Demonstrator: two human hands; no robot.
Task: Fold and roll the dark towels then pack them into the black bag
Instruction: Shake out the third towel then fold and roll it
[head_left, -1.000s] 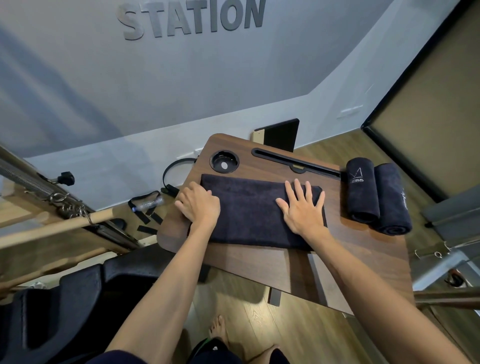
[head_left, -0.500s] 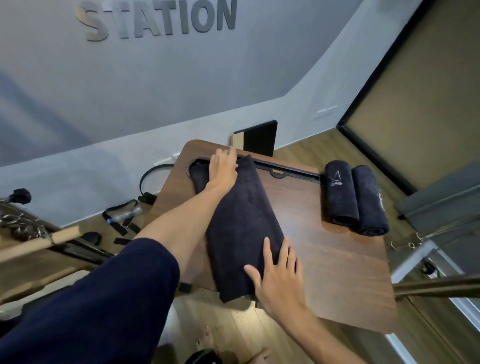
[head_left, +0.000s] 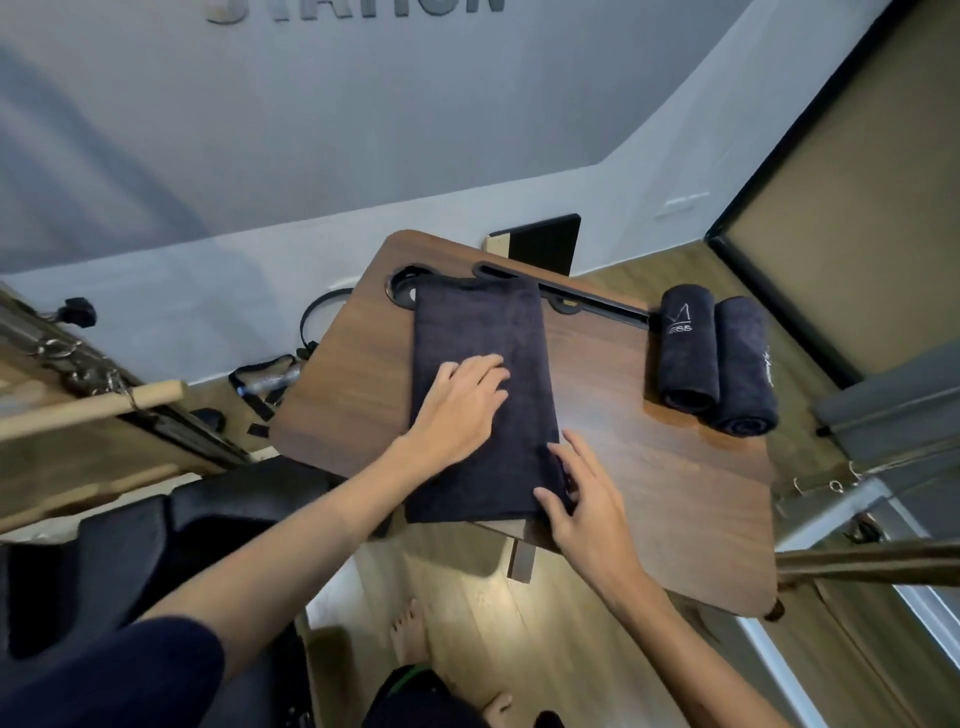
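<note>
- Brown wood counter (head_left: 649, 493) by a grey wall, wood floor below
- folded dark towel (head_left: 480, 338) lies flat lengthwise on the counter, far end over the cup hole (head_left: 400, 283), near end hanging slightly past the counter's near edge
- left hand (head_left: 460, 405) rests flat on the towel's middle, fingers relaxed and spread, gripping nothing
- right hand (head_left: 584, 501) at the towel's near right corner, fingers straight, touching its edge
- two rolled dark towels (head_left: 719, 358) side by side, touching, at the counter's right side, well apart from the flat one
- black slot (head_left: 597, 306) along the far edge
- bare feet (head_left: 415, 631) on the floor
</note>
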